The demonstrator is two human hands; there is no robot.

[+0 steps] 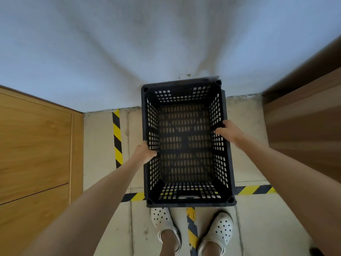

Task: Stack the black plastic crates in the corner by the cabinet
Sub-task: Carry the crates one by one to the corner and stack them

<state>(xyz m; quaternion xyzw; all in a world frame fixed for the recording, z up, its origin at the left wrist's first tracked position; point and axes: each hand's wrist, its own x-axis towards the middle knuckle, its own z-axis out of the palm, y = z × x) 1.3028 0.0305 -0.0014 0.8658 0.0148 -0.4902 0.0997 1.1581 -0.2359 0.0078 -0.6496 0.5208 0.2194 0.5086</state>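
A black plastic crate (186, 145) with perforated walls and floor fills the centre of the head view, seen from above, its far end against the white wall. My left hand (145, 151) grips its left long rim, fingers curled over the edge. On the right long rim my right hand (228, 133) holds on the same way. The crate is empty inside. A second rim edge peeks out along its right side, so it seems to sit on another crate, though what lies beneath is mostly hidden.
A wooden cabinet (35, 145) stands at the left, and brown wooden furniture (302, 130) at the right. The white wall (147, 43) closes the far side. Yellow-black hazard tape (117, 137) crosses the tiled floor. My feet in white clogs (164, 224) stand just behind the crate.
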